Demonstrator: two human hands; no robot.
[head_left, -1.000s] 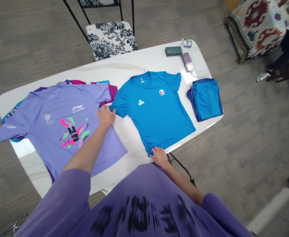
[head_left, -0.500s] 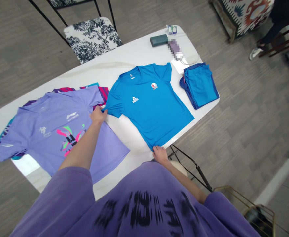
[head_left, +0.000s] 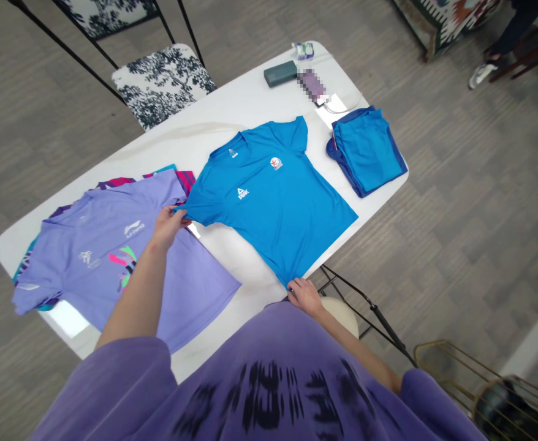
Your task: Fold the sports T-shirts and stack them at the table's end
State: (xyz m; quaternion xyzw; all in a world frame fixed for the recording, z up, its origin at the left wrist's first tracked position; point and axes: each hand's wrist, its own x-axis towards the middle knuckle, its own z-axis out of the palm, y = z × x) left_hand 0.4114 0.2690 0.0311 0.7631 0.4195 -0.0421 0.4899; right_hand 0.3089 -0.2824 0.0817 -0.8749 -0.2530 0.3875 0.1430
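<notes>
A blue T-shirt [head_left: 269, 196] lies spread front up on the white table [head_left: 232, 254], its neck toward the far edge. My left hand [head_left: 170, 225] pinches the end of its left-side sleeve, holding it above a lavender T-shirt. At the near table edge, my right hand [head_left: 304, 296] grips the blue shirt's lower hem corner, and its fingertips are partly hidden by cloth. The lavender T-shirt [head_left: 200, 275] with a colourful print lies flat to the left, over other patterned garments [head_left: 117, 182] that peek out beneath it.
On the right end rests a folded blue stack of clothes [head_left: 367, 150]. Beyond it are a dark green case [head_left: 280, 74], a blurred phone [head_left: 312, 84] with a cable, and a small packet [head_left: 304, 51]. A patterned chair [head_left: 163, 82] stands behind; a gold wire basket [head_left: 484, 386] is at lower right.
My left hand has drawn the sleeve outward to the left, so the blue shirt looks more stretched on that side. My right hand keeps its grip on the hem. The camera view has shifted slightly.
</notes>
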